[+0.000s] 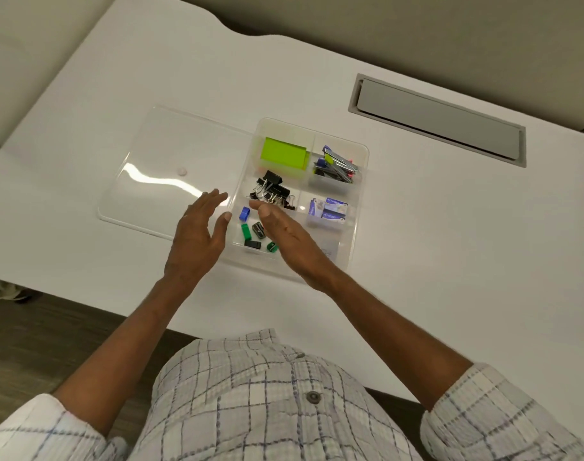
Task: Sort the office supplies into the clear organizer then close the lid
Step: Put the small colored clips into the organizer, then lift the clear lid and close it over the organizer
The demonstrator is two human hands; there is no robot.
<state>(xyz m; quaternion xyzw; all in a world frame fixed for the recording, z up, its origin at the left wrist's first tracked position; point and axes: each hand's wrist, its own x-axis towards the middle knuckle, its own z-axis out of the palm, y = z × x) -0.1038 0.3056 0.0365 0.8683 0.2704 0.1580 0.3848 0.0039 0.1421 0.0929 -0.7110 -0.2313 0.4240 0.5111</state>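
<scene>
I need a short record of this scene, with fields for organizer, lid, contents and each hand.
organizer: clear plastic compartment organizer, open, on white table
lid: clear flat plastic lid, lying left of it
contents: green sticky notes, staplers, black binder clips, staple boxes, small coloured sharpeners
left hand: open, holds nothing
right hand: open, above the sharpeners, holds nothing

White desk [417, 227], dark wood floor [34, 327]

One wide-angle camera, worn on the person's head, looks forward and steeply down past a checked shirt [250, 394] onto a white table [450, 244] (which runs tilted across the frame), close enough that the clear organizer [317, 134] sits mid-frame.
</scene>
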